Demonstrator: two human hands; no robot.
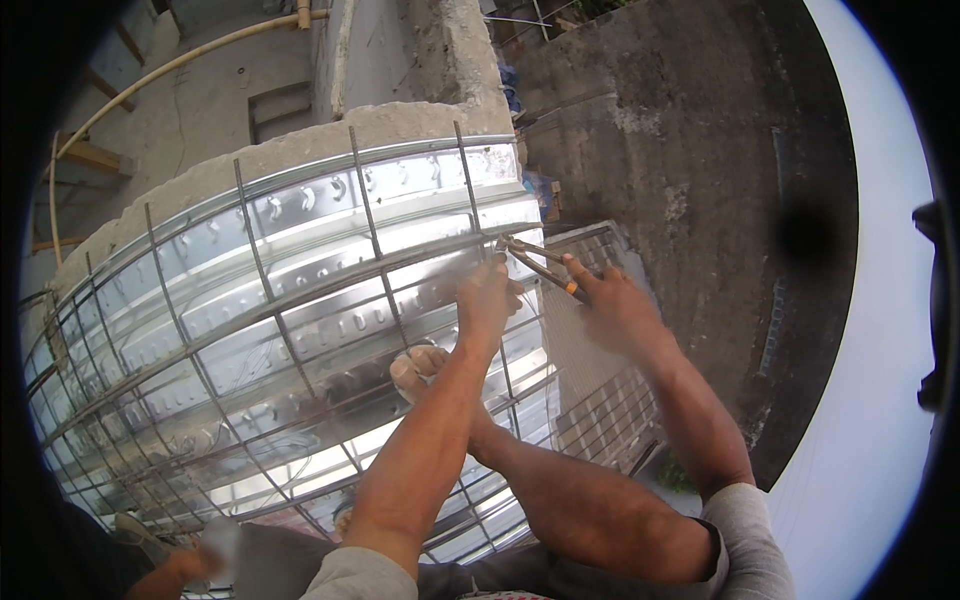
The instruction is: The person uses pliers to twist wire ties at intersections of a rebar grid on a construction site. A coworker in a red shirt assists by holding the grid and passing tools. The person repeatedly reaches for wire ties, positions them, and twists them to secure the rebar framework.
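My right hand point(612, 305) is closed around the handles of a pair of pincers point(540, 268), which show a small orange patch. The jaws of the pincers meet the steel rebar grid point(370, 225) near its right edge. Just below the jaws, my left hand point(487, 300) has its fingers pinched together by the bars; what they hold is too small to make out. The grid of thin bars lies over shiny ribbed metal decking point(310, 270). A bare foot point(415, 370) rests on the decking beside my left forearm.
Past the decking's right edge is a drop to a lower brown surface point(690, 150) and a ribbed roof point(590, 350). A rough concrete edge point(400, 118) runs along the far side. Bent bamboo poles point(190, 55) stand at upper left. Part of another limb point(170, 575) shows at lower left.
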